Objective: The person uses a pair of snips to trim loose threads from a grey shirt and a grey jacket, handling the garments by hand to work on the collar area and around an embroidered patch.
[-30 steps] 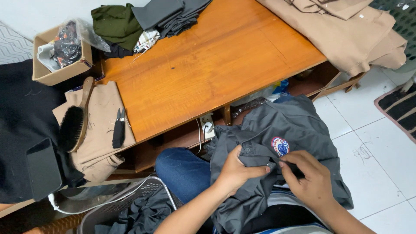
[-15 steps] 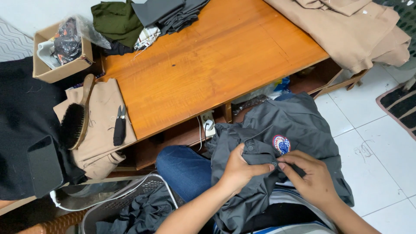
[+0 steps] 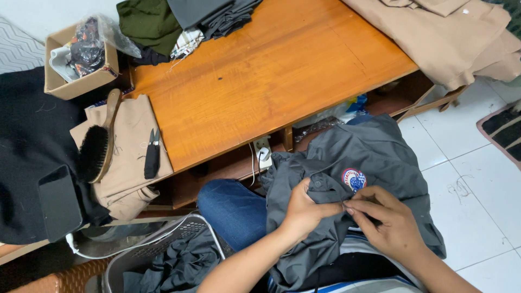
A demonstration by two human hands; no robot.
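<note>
Both hands (image 3: 347, 214) still pinching grey shirt (image 3: 347, 163); barely shifted.

lap: shirt (image 3: 358, 163), both hands on it, left hand (image 3: 305, 209) beside right hand (image 3: 388, 222)
behind shirt: table (image 3: 282, 81)
table back edge: folded clothes (image 3: 179, 21)
table right end: draped garment (image 3: 450, 38)
left of table: brush (image 3: 97, 146) and snips (image 3: 152, 154) on folded cloth (image 3: 130, 163); box (image 3: 78, 59) behind
below left: basket (image 3: 163, 255)
</note>
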